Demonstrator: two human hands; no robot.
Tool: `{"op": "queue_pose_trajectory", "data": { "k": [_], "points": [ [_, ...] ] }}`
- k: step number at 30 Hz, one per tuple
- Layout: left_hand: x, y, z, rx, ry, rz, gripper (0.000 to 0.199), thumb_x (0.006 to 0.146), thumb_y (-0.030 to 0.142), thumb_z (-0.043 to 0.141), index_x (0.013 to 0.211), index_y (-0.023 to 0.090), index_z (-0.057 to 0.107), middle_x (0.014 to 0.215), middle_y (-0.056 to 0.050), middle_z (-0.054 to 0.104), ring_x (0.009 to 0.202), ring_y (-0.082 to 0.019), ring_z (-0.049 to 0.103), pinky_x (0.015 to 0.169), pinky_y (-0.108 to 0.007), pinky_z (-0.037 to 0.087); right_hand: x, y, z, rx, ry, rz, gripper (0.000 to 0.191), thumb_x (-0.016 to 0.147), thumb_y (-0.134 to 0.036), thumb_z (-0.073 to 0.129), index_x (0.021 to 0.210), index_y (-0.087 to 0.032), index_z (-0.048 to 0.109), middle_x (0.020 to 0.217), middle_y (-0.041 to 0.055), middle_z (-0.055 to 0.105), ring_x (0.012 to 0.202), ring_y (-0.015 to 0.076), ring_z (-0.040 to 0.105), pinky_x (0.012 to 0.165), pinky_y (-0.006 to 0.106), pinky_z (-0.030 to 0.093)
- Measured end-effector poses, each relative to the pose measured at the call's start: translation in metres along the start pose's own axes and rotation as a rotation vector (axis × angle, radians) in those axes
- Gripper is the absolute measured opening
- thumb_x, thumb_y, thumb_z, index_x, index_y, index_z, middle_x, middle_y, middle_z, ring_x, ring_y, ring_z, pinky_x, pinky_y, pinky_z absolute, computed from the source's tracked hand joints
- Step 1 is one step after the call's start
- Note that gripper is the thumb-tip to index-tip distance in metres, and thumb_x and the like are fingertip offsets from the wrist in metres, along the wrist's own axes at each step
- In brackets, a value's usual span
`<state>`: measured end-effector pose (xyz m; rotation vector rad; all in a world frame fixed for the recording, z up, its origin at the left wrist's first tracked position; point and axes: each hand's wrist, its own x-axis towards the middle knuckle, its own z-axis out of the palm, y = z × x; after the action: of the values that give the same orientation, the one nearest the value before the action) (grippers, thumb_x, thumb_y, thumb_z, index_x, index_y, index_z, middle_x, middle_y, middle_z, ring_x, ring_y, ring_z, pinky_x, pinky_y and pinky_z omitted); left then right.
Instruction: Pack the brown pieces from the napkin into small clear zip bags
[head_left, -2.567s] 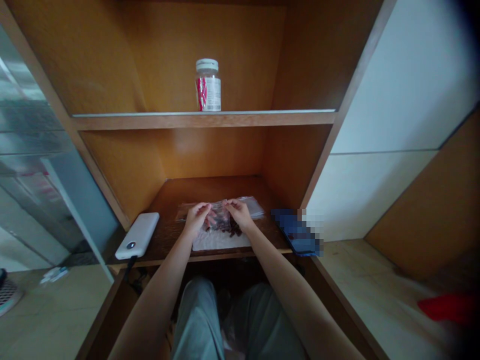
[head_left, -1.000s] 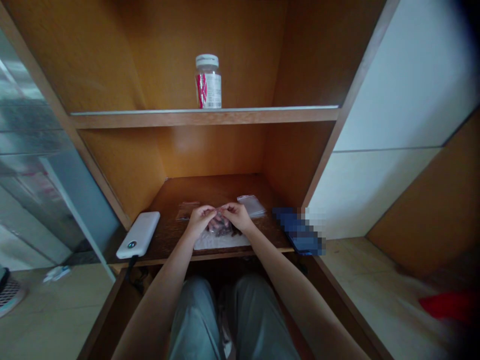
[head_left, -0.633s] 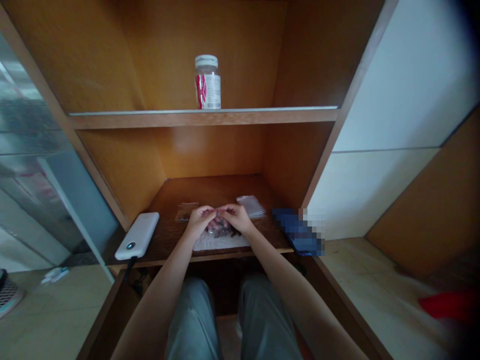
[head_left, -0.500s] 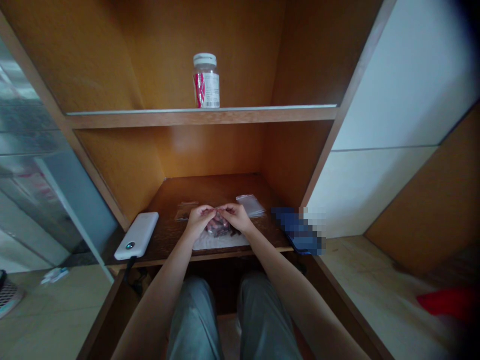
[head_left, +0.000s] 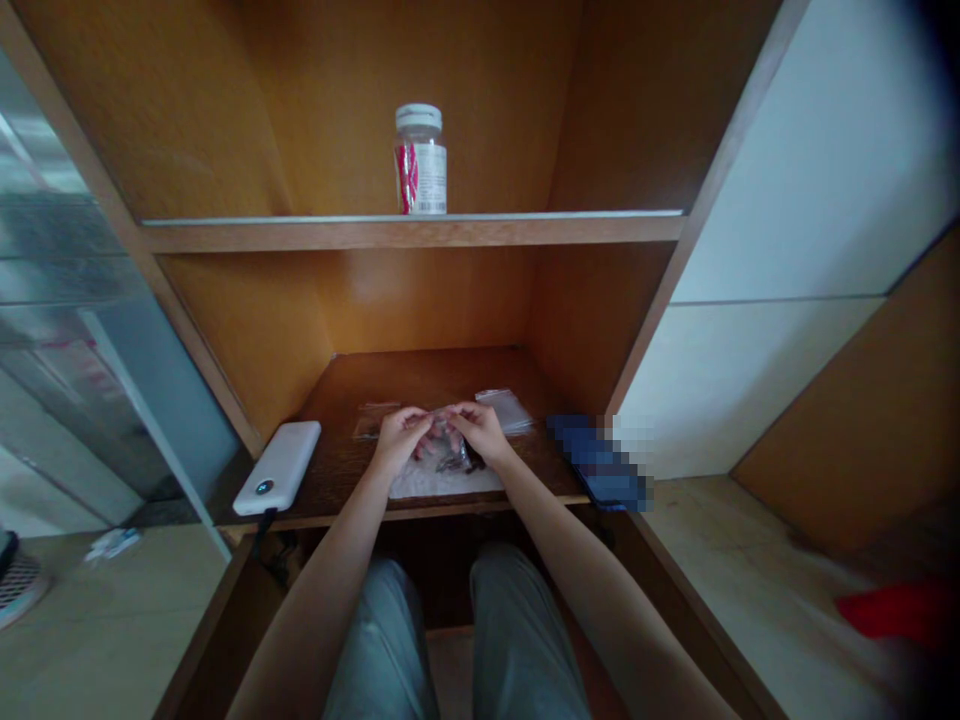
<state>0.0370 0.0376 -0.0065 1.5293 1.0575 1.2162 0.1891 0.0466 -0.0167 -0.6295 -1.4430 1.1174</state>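
Observation:
Both my hands pinch the top edge of a small clear plastic bag over the lower shelf. My left hand is closed on the bag's left side, and my right hand on its right side. Part of the bag looks see-through, and small dark pieces show by its lower right. Beneath it lies a white sheet, perhaps paper. Behind my right hand rests a stack of clear zip bags. Another clear bag lies flat left of my left hand.
A white power bank with a black cable sits at the shelf's left front. A dark blue, partly pixelated object lies at the right edge. On the upper shelf stands a white-capped jar. My knees are below the shelf's front edge.
The reddish contents that filled the bag between my hands show less now, and more clear plastic is visible. My right hand has risen slightly. The whole view has shifted a little.

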Motion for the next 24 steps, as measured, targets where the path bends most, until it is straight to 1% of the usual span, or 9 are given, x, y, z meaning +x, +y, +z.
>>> {"op": "queue_pose_trajectory", "data": {
  "k": [6,9,13,18,21,24],
  "points": [
    [-0.0001,0.0004,-0.0009,0.025,0.047,0.016,0.019,0.075,0.033,0.054,0.082,0.015,0.054,0.067,-0.003,0.063,0.041,-0.011,0.056,0.032,-0.02,0.037,0.0002,0.002,-0.001,-0.015,0.021,0.006,0.026,0.072,-0.043,0.058,0.064,-0.018,0.056,0.053,-0.0018,0.057,0.034,0.0089,0.048,0.035,0.021,0.037],
    [0.0001,0.0016,-0.0008,0.019,0.055,-0.001,0.018,0.074,0.032,0.055,0.081,0.015,0.054,0.065,-0.002,0.062,0.04,-0.011,0.055,0.032,-0.02,0.037,0.0002,0.0032,-0.0017,-0.003,0.031,0.015,0.026,0.072,-0.043,0.057,0.067,-0.018,0.055,0.054,-0.0022,0.057,0.034,0.0091,0.049,0.034,0.021,0.036],
    [0.0002,0.0023,0.0,0.022,0.061,-0.002,0.019,0.073,0.033,0.056,0.079,0.015,0.053,0.063,-0.002,0.061,0.036,-0.009,0.052,0.031,-0.019,0.036,-0.0004,0.0026,-0.0018,-0.001,0.076,0.02,0.026,0.072,-0.043,0.056,0.068,-0.018,0.053,0.055,-0.003,0.056,0.034,0.0091,0.049,0.033,0.021,0.036],
    [-0.0003,0.0032,0.0004,0.011,0.094,0.005,0.02,0.073,0.033,0.056,0.08,0.015,0.053,0.065,-0.002,0.062,0.037,-0.01,0.053,0.03,-0.019,0.036,-0.002,-0.0014,-0.0002,-0.009,0.07,0.054,0.027,0.074,-0.046,0.053,0.075,-0.019,0.051,0.055,-0.0031,0.056,0.034,0.01,0.049,0.033,0.022,0.039],
    [-0.0009,0.0037,0.0,0.0,0.098,0.011,0.018,0.074,0.034,0.055,0.078,0.016,0.052,0.06,0.0,0.06,0.037,-0.01,0.052,0.03,-0.019,0.035,-0.002,-0.0033,0.0003,-0.028,0.08,0.076,0.028,0.073,-0.047,0.054,0.075,-0.019,0.051,0.054,-0.003,0.056,0.033,0.0104,0.049,0.032,0.022,0.039],
    [-0.0013,0.0036,-0.0007,-0.016,0.113,0.025,0.018,0.075,0.034,0.053,0.078,0.016,0.051,0.056,0.001,0.057,0.035,-0.009,0.051,0.03,-0.018,0.035,-0.0014,-0.0028,-0.0007,-0.046,0.097,0.062,0.028,0.073,-0.046,0.054,0.076,-0.019,0.051,0.054,-0.0029,0.056,0.034,0.0111,0.05,0.032,0.022,0.039]
  ]
}}
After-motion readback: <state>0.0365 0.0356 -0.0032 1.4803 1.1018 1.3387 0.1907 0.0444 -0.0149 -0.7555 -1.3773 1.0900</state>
